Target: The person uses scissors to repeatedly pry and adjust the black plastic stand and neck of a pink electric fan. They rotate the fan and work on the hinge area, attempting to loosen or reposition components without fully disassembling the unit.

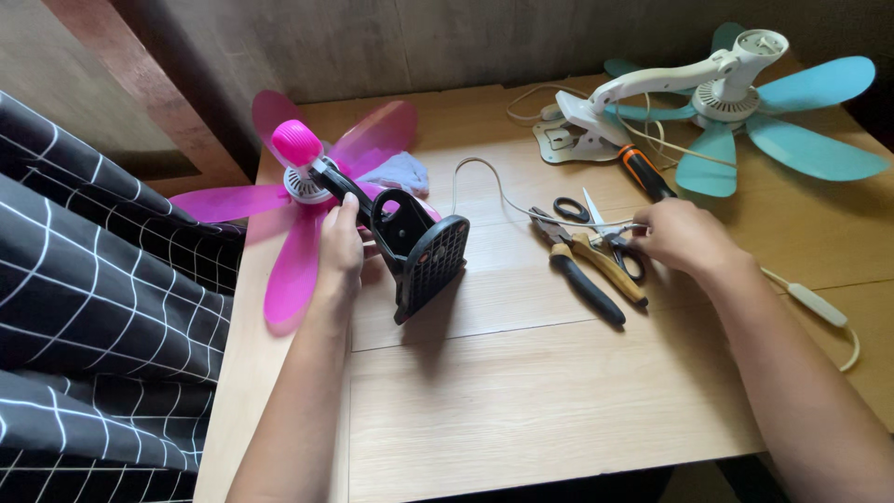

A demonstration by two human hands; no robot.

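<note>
Pink fan (317, 200) in left hand (340, 251)

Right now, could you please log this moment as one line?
left hand: holds pink fan | right hand: on scissors | pliers: on table

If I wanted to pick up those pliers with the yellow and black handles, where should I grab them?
Probably by the two handles, coming from above. The yellow-and-black-handled pliers lie flat on the light wooden table, handles splayed toward the near edge, with open space around the black one. The metal nose points toward the white cord and sits close to the right hand and the black-handled scissors.
</note>
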